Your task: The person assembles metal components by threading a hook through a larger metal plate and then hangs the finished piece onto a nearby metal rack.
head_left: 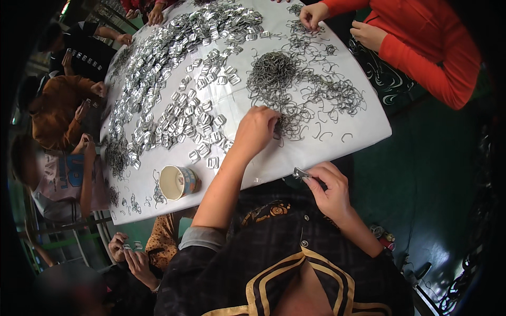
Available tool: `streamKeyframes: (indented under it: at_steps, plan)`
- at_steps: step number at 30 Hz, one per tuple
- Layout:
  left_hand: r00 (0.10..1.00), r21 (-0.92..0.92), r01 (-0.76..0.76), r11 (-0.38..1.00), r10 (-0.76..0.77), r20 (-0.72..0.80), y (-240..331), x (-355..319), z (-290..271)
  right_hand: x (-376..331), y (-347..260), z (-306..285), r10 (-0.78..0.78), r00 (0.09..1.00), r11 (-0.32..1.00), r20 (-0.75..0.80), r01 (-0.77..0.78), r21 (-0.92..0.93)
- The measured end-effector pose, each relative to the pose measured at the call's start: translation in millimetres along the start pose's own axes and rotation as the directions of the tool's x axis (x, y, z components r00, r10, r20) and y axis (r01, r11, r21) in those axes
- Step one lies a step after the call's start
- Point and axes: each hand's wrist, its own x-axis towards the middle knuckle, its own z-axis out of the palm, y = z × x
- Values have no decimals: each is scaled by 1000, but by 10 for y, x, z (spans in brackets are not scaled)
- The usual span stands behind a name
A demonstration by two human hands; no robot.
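Note:
My left hand (257, 129) reaches across the table, its fingertips pinched together at the near edge of the dark wire hooks (289, 126). Whether a hook is between those fingers is hidden. Just off the table's near edge, my right hand (331, 190) grips a small shiny metal buckle (300, 173) between thumb and fingers. Loose silver buckles (184, 118) lie in a spread to the left of my left forearm. Beyond my left hand rises a dense heap of curved wire hooks (274, 69), with more scattered to its right.
A paper cup (179, 182) stands near the front left of the white table (358, 126). Across the right corner, a person in a red sleeve (421, 68) handles hooks. Several other people work along the left and far sides. Cans (387, 239) sit low at right.

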Motion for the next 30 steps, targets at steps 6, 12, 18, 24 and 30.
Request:
streamKeyframes:
  at_steps: [6, 12, 18, 24, 30]
  plan:
    - [986, 49, 64, 997, -55, -158, -279, 444, 124, -12, -35, 19, -2, 1000, 1000, 28, 2, 23]
    - [948, 334, 309, 890, -317, -34, -394, 533, 144, -41, -17, 0, -7, 1000, 1000, 20, 6, 22]
    - [981, 310, 192, 931, -171, -94, -381, 578, 169, -47, -16, 11, -25, 998, 999, 50, 24, 22]
    - [977, 293, 193, 936, -157, -144, -370, 558, 140, -52, -15, 18, -35, 998, 999, 60, 34, 18]
    - [991, 251, 87, 964, -59, -120, -432, 571, 200, -38, -17, 42, -42, 996, 999, 78, 41, 20]
